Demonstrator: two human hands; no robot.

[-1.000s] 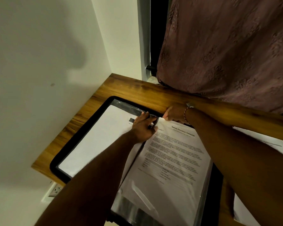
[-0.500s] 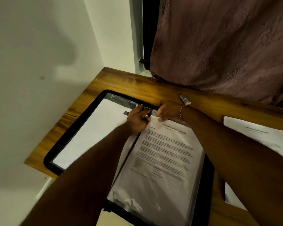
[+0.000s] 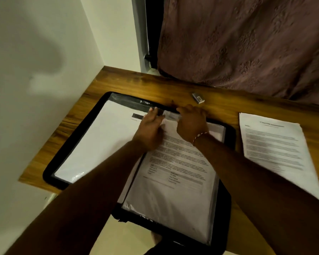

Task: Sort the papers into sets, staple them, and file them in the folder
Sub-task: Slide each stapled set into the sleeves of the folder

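Both hands now sit lower on the open folder (image 3: 52,168) than half a second ago. The right hand (image 3: 191,122) has drawn back from the folder's far rim and covers the heading of the printed set (image 3: 175,162), its fingers curled round the top lip of the plastic sleeve (image 3: 171,116). The left hand (image 3: 151,126) lies just beside it with fingers straight, pressing on the same lip. The printed set lies inside that sleeve on the folder's right half and looks fully seated, so this set seems all but filed. With the right wrist moved off, a small box (image 3: 198,98) shows on the counter (image 3: 129,83) beyond the folder. A loose set (image 3: 273,142) waits on the counter to the right, well apart from both hands and probably next.
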